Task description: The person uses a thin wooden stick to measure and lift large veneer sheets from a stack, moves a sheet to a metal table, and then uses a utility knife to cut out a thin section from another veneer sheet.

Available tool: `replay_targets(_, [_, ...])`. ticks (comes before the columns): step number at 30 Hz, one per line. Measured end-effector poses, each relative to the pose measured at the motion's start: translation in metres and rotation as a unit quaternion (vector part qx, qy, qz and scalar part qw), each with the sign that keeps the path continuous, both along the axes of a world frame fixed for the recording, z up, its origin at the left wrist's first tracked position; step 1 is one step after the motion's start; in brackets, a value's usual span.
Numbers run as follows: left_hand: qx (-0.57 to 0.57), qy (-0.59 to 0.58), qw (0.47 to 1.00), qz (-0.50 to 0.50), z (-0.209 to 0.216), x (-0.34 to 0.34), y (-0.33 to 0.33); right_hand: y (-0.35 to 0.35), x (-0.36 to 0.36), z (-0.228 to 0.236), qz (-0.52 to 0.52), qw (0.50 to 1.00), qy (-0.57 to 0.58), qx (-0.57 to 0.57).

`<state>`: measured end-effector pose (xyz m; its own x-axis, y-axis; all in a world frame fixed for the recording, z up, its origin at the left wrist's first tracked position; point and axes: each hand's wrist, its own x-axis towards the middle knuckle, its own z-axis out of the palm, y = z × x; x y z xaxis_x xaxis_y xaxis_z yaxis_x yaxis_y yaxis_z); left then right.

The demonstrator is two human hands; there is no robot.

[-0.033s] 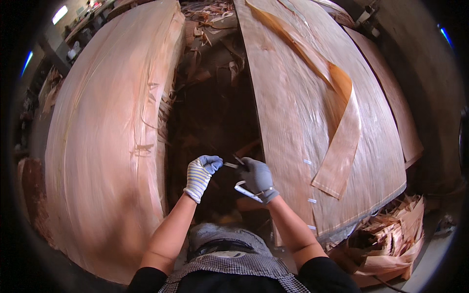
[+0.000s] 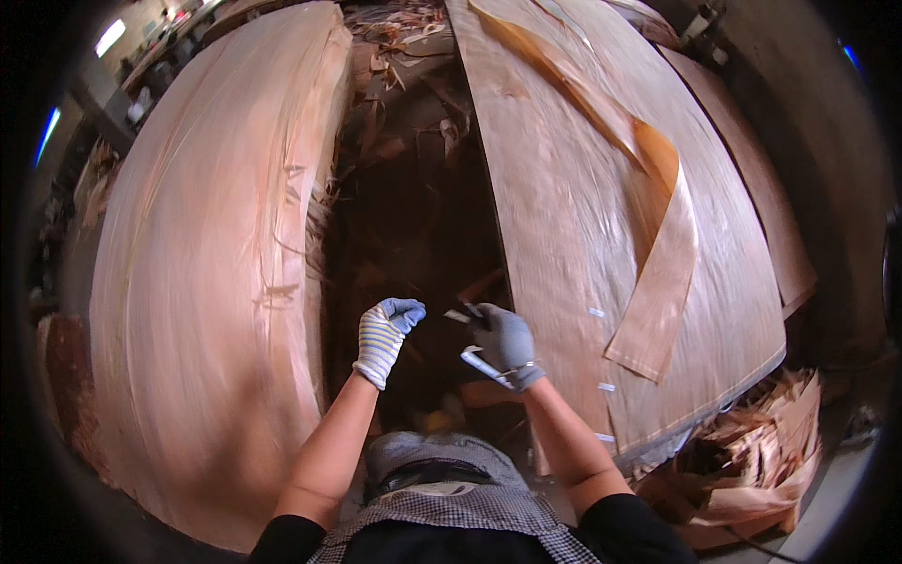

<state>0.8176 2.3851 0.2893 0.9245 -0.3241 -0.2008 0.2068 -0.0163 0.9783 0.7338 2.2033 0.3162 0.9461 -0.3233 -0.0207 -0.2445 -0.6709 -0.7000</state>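
My left hand (image 2: 387, 336), in a striped glove with blue fingers, hangs over the dark gap between two veneer stacks. Its fingertips are pinched together; whether anything thin is between them I cannot make out. To its right, my right hand (image 2: 505, 336) wears a grey glove and is closed round a slim dark tool, whose kind is unclear. A short whitish strip (image 2: 457, 316) sticks out at its fingertips, apart from the left hand. Below that palm is a pale, band-like piece (image 2: 485, 367) by the wrist. The right veneer stack (image 2: 554, 282) lies beside this hand.
A taller veneer stack (image 2: 207, 235) with a ragged edge stands on the left. On the right stack lie a folded veneer strip (image 2: 662, 282) and several small white tape pieces (image 2: 606, 386). Torn veneer scraps (image 2: 752, 461) are heaped at lower right.
My right hand has drawn slightly right, away from the left hand. The whitish strip that spanned the two hands now stays with the right one.
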Motion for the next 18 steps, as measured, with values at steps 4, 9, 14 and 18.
replay_targets(4, [0.107,-0.036,0.989,-0.094,-0.018,0.067,0.003,-0.043,0.013,-0.055,-0.117,0.892,0.066,0.432])
replay_targets(9, [0.109,-0.010,0.973,-0.205,-0.054,0.159,-0.049,-0.108,0.075,-0.048,-0.178,0.863,0.077,0.467])
replay_targets(14, [0.208,-0.164,0.896,-0.356,-0.067,0.273,-0.164,-0.184,0.196,-0.116,-0.339,0.822,0.069,0.452])
replay_targets(18, [0.228,-0.313,0.809,-0.441,-0.067,0.341,-0.258,-0.251,0.280,-0.139,-0.460,0.779,-0.066,0.421])
